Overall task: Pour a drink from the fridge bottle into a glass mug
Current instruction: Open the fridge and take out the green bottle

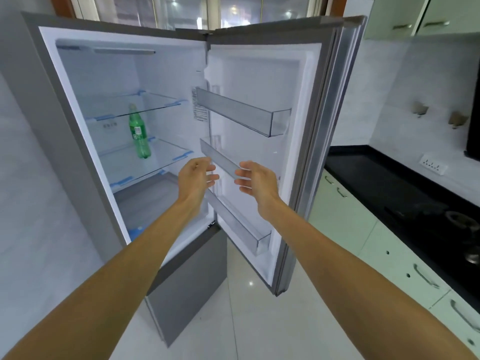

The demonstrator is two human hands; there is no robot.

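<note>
bright, even light fills the white fridge interior (pixel 161 74); wide-angle bending warps the soft, slightly blurred edges.

Item count: open refrigerator and adjacent kitchen run.

One fridge (pixel 52 105), one open door (pixel 319 126); one green bottle (pixel 139 133) inside; two glass shelves (pixel 145 106) in the compartment; three door bins (pixel 241 113) (upper, middle, lower). Two hands: left hand (pixel 196 178) and right hand (pixel 255 181), both empty with fingers spread. One black countertop (pixel 376 178); one wall socket strip (pixel 433 166); two wall hooks (pixel 419 109).
</note>
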